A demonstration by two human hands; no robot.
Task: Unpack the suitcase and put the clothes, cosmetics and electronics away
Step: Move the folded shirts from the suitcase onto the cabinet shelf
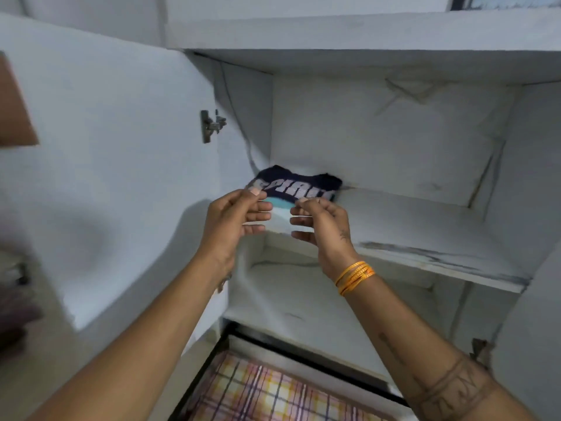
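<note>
Both the left hand (235, 215) and right hand (321, 221) hover with loosely curled, empty fingers just near of the folded navy-and-turquoise lettered shirt (299, 186) lying far left on the white cupboard shelf (425, 226).

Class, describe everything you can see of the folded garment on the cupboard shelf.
The folded garment is soft knit-looking cloth, dark navy with pale block lettering, then a turquoise band and a white band below. It lies flat at the left end of the white shelf, near the back corner. Both hands hover before it; contact cannot be told.
</note>
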